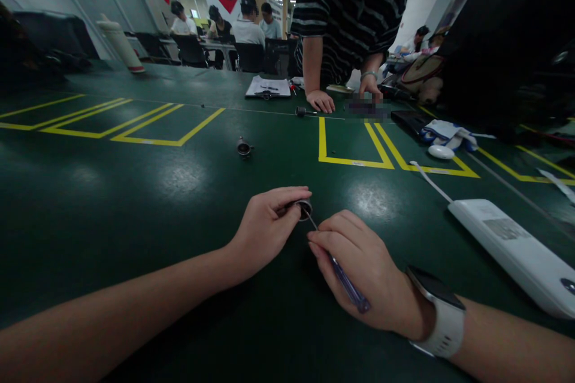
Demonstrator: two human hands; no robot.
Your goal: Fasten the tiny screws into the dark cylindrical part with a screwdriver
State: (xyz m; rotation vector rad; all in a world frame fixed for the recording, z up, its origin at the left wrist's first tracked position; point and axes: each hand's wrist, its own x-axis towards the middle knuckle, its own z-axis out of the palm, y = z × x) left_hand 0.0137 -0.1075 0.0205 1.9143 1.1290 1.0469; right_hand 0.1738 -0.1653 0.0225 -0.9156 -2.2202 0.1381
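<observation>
My left hand (266, 228) is closed around a small round metal part (305, 208), pinching it just above the dark green table (135, 209). My right hand (359, 263), with a white watch on its wrist, grips a thin screwdriver with a purple handle (348, 283). The tool's metal tip points into the open end of the round part. Both hands rest near the table's front middle.
Another small metal part (244, 146) lies farther back, and a third (302, 111) by a standing person's hand (320, 100). A white power strip (512, 251) lies at right, with papers (268, 87), gloves (444, 130) and yellow floor-tape boxes (354, 160) beyond. Several people sit in the background.
</observation>
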